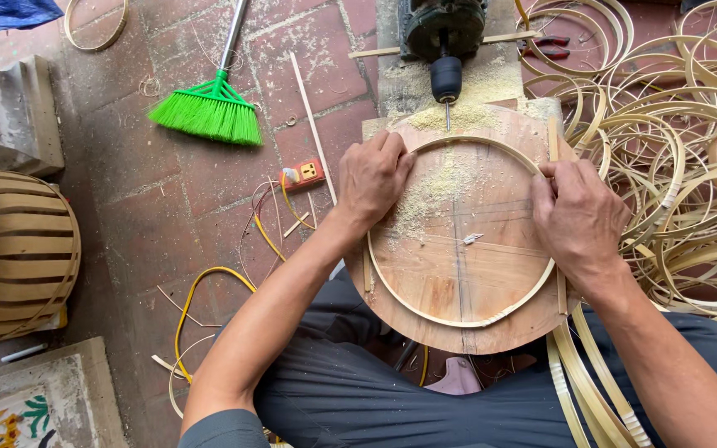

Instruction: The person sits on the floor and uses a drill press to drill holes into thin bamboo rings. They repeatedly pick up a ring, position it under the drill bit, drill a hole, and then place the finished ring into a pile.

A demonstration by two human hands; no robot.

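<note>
Head view looks straight down on the person's lap in dark trousers, with a few loose bamboo strips [591, 390] leaning by the right knee. Above the knees sits a round wooden board [458, 274], the working surface, dusted with sawdust toward its far edge. A bamboo hoop [392, 286] lies flat on this surface. The left hand [373, 178] presses on the hoop's upper left arc, fingers curled over the strip. The right hand [578, 216] closes on the upper right arc with fingers bent around it; how tightly it pinches is hard to tell from here.

Just beyond the board, a drill chuck [446, 79] with a thin bit points toward the hoop's far rim, mounted on a dark motor [441, 25] over a heap of sawdust. To the right, a large tangle of finished bamboo rings [690, 124] covers the floor. To the left lies a red brick floor [168, 191], with a yellow cable [188, 303], a small orange socket block [304, 172], a green broom [209, 112] and, at the far left edge, a slatted bamboo basket [14, 249].
</note>
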